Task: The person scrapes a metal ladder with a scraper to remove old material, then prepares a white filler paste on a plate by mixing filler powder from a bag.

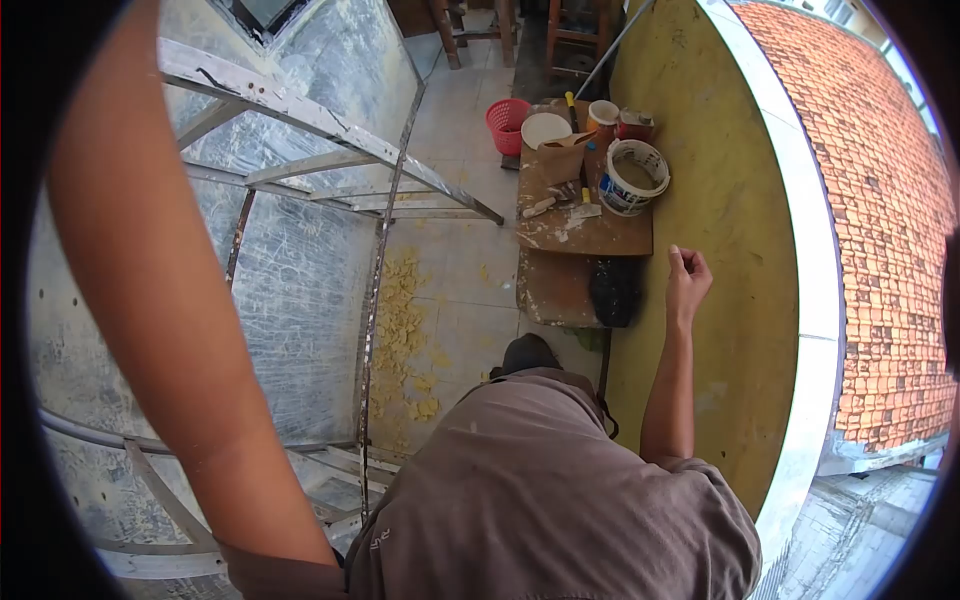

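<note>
Pink plstc bskt [507,138], orange tiled rf [880,230] o/s

The frame's edge at upper left cuts off the left arm [165,290], hiding the left hand. The right hand [690,275] is too small to tell if it holds anything.

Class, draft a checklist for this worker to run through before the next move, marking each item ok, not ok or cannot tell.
1. Right hand free of tools: ok; fingers curled by the yellow wall, no tool showing.
2. Left hand's hold: cannot tell; it is out of view.
3. White bucket upright on the table: ok.
4. Scraper laid down: ok; on the same table.
5. Floor free of debris: not ok; yellowish flakes lie scattered.
6. Metal frame secured: cannot tell.
</note>
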A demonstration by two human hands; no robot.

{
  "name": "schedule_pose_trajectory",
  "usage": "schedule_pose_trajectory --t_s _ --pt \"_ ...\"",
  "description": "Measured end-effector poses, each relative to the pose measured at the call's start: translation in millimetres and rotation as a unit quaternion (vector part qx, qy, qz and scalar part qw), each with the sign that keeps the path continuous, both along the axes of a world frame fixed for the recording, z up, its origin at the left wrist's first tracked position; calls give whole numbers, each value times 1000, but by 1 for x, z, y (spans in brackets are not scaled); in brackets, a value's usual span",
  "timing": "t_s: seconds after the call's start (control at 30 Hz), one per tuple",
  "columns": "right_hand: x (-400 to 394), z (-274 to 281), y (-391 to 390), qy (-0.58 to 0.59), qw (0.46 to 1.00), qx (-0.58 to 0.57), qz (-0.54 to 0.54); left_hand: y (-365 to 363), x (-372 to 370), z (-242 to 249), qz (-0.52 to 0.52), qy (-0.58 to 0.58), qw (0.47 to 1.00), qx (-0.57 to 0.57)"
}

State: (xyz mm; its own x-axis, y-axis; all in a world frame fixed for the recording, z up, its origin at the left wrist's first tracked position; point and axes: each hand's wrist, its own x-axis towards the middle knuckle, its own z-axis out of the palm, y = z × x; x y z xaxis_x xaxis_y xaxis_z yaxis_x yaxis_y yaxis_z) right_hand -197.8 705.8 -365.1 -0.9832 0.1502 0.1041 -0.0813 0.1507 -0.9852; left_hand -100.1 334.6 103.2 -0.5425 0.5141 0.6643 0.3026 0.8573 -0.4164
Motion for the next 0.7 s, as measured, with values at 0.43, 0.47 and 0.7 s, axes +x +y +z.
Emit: schedule_pose_trajectory --t_s 0.43,0.47,0.7 --pt "-32 -51 -1 -140 975 16 174 51 39 -558 170 -596 517 590" --pt "-39 -51 7 -151 971 46 178 56 54 -572 178 -596 462 632" --pt "-98 -82 46 -142 975 130 113 49 3 -583 203 -507 372 751"
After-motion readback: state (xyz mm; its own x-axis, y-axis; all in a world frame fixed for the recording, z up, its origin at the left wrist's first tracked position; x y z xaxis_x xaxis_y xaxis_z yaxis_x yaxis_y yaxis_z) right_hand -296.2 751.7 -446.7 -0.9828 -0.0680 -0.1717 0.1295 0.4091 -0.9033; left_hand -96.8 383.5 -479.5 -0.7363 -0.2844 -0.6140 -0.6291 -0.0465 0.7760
